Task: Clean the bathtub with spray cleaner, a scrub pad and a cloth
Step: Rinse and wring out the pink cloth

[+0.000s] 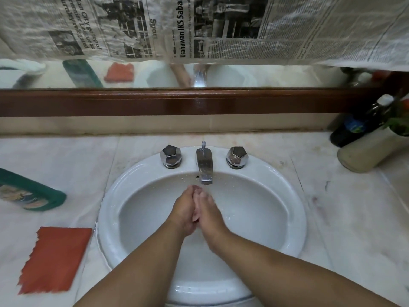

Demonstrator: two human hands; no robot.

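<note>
Countertop [332,207] of pale veined marble across the lower half. Above it, sheets of newspaper [221,25] hung over most of a wall mirror [265,76], with only a low strip of glass uncovered. Under the glass, a dark wooden frame [132,103] from edge to edge. Set into the marble at centre, a white oval sink [294,218] with drops of water on its rim.

Over the basin, two bare forearms reaching in from below. Left hand [183,212] and right hand [211,216] pressed together palm to palm just beneath the tap, fingers mostly straight and pointing away, nothing held in either. Impossible to tell whether water is running.

On the marble left of the sink, a red cloth [55,258] lying flat with one ragged edge, apart from both hands. Behind the cloth, a green bottle [31,191] on its side. At far right, a dark bottle [358,125] and a cream container [371,151], touching.

On the sink's back ledge, a chrome spout [204,165] between two faceted chrome knobs [170,156].
</note>
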